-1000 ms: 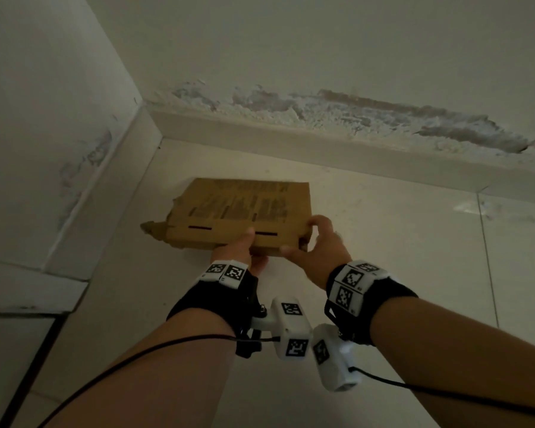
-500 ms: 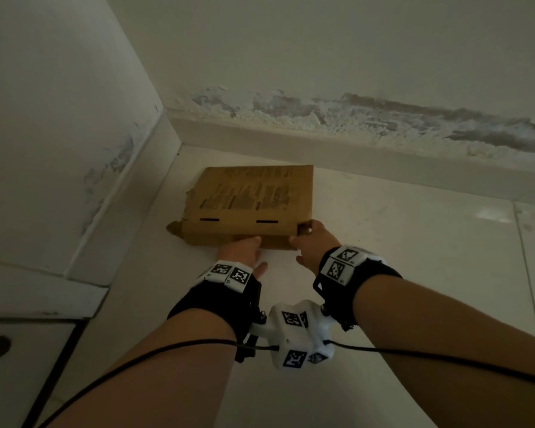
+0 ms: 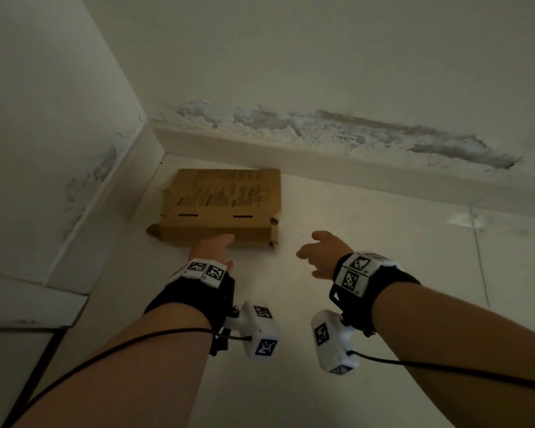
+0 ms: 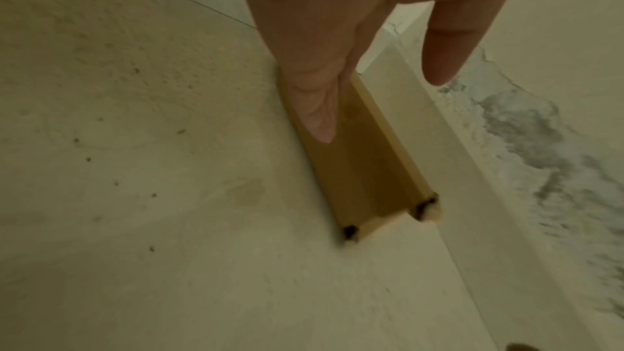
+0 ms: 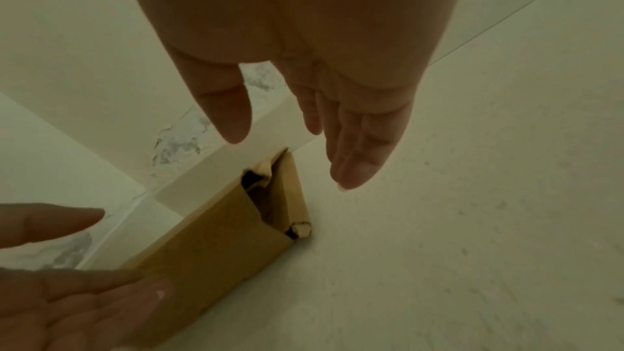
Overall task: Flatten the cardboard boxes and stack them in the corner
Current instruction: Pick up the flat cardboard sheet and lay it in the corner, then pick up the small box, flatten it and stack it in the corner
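While the flattened cardboard box lay on the tiled floor in the corner — its far edge against the skirting board — the left hand touched its near edge with straight fingers. Just right of the box, the right hand hovered — fingers relaxed and apart, holding nothing.

Flattened box lies on floor beside baseboard.

Bare forearms, no sleeves. Black wrist bands on both arms, each with white blocks carrying black-and-white square markers. White camera housings below the wrists, also with markers. Thin black cables along the forearms.
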A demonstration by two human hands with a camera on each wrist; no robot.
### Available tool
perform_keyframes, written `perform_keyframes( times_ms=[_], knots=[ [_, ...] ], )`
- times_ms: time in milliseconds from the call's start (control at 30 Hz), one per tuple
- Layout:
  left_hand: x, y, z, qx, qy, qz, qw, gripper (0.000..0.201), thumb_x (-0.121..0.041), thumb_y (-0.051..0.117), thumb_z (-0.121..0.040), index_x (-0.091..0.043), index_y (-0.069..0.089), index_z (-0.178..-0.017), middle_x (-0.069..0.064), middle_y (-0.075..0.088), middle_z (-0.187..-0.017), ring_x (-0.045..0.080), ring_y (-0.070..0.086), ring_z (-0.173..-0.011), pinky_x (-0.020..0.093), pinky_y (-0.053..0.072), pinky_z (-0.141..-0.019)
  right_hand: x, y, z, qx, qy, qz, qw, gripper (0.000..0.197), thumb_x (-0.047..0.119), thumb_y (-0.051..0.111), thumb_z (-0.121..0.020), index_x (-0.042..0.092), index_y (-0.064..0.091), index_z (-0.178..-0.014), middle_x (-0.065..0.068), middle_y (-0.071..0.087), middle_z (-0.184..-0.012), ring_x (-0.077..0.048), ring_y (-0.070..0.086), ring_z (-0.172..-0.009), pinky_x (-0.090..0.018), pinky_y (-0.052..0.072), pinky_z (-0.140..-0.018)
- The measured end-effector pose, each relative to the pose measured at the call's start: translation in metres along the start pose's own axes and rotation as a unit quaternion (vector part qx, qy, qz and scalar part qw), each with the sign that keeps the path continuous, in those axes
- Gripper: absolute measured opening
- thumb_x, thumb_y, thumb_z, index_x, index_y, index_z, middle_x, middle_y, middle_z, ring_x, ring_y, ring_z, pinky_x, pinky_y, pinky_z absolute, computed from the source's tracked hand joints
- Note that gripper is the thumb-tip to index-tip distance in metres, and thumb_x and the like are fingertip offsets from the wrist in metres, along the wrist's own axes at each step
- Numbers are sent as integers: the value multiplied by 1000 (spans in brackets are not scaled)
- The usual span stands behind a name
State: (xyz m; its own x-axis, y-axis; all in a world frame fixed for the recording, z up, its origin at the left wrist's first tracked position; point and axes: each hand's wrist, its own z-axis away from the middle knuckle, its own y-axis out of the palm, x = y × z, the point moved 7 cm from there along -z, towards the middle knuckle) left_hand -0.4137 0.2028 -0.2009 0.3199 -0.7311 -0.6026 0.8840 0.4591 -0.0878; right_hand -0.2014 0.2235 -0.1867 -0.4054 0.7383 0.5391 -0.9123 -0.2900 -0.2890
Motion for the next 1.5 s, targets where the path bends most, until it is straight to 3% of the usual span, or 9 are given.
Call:
perform_keyframes(
  times_ms=[100,233,400,600,867,967,1233,1367,1500],
  knots=[
    [-6,31,19,54,11,-35,998,40,-21,52,-91,-5,52,-128,14,51,-136,30,50,-126,33,46,-92,0,-28,18,-16,-11,-45,999,66,12,62,-84,14,32,-142,-22,54,-129,-33,53,-119,-42,48,-97],
    [-14,75,50,89,30,-47,994,21,-22,52,-90,-12,55,-72,1,52,-78,13,50,-71,28,47,-75,-5,-81,56,-44,-30,-81,995,62,12,61,-84,14,36,-141,-20,52,-131,-31,52,-120,-38,48,-88],
    [-12,150,114,200,79,-67,974,40,-17,42,-94,-4,48,-131,5,49,-105,16,47,-102,28,40,-85,-34,-179,116,-105,-53,-106,987,59,9,59,-86,13,36,-140,-19,56,-125,-27,55,-110,-36,46,-84],
    [19,252,211,267,86,-106,954,34,-15,52,-88,-9,56,-122,1,53,-85,15,53,-89,24,44,-67,-102,-294,175,-198,-54,-169,964,60,17,59,-87,13,36,-141,-11,55,-131,-25,57,-107,-39,49,-89],
    [97,356,301,311,132,-204,919,24,-8,52,-88,-6,59,-111,11,57,-90,24,53,-99,34,44,-79,-275,-394,192,-276,16,-305,912,55,19,60,-86,15,41,-137,-7,55,-115,-24,57,-102,-39,50,-86],
    [131,393,316,320,144,-230,908,48,-10,54,-87,-7,47,-134,14,57,-101,24,54,-101,32,45,-76,-359,-419,193,-303,73,-358,880,54,20,61,-85,14,43,-136,-7,55,-112,-24,54,-98,-37,47,-80],
    [227,480,356,344,176,-304,871,44,-8,53,-86,-8,51,-129,15,58,-109,27,57,-104,34,46,-84,-525,-461,205,-367,173,-430,807,49,19,59,-86,6,47,-131,-17,50,-134,-25,47,-97,-41,47,-88],
    [253,507,368,346,187,-340,854,42,-8,53,-85,-9,54,-127,15,60,-110,25,58,-102,35,47,-81,-575,-469,216,-399,231,-427,778,54,29,64,-81,6,50,-127,-13,55,-109,-27,55,-90,-44,52,-91],
    [276,526,379,355,193,-365,839,39,-9,53,-85,-10,55,-125,12,60,-106,24,59,-102,34,47,-79,-614,-462,218,-393,257,-461,753,70,27,66,-80,11,34,-140,-17,46,-135,-36,48,-121,-48,44,-103]
  ],
)
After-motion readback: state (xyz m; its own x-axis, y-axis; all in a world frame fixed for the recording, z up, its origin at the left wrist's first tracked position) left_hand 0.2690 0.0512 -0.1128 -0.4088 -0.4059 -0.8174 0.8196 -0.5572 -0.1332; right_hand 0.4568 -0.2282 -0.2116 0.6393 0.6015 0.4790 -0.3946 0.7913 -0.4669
